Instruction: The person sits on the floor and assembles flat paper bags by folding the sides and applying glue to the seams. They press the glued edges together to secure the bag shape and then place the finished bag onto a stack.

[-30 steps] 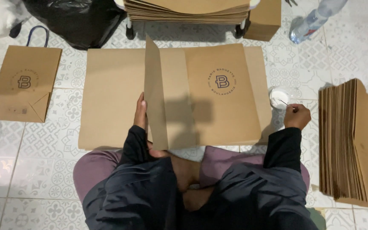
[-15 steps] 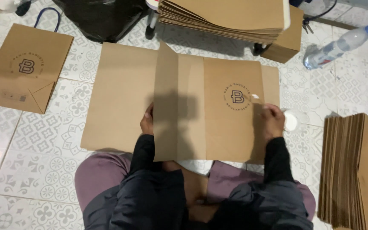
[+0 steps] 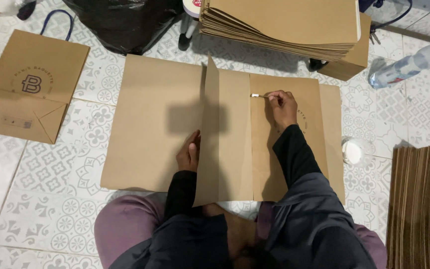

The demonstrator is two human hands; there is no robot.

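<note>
Here the right hand (image 3: 282,105) pinches a small white applicator (image 3: 258,95) at the kraft sheet's (image 3: 155,124) crease near its far edge; the left hand (image 3: 189,153) props the raised flap (image 3: 224,139), fingers straight.

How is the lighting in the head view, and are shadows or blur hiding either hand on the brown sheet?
Head view: even indoor light, sharp focus. The raised flap throws a dark shadow leftward over the brown paper sheet, just above the left hand, which stays readable. The right hand is clearly lit, holding a small white-tipped applicator. Mild glare on the floor tiles.
</note>
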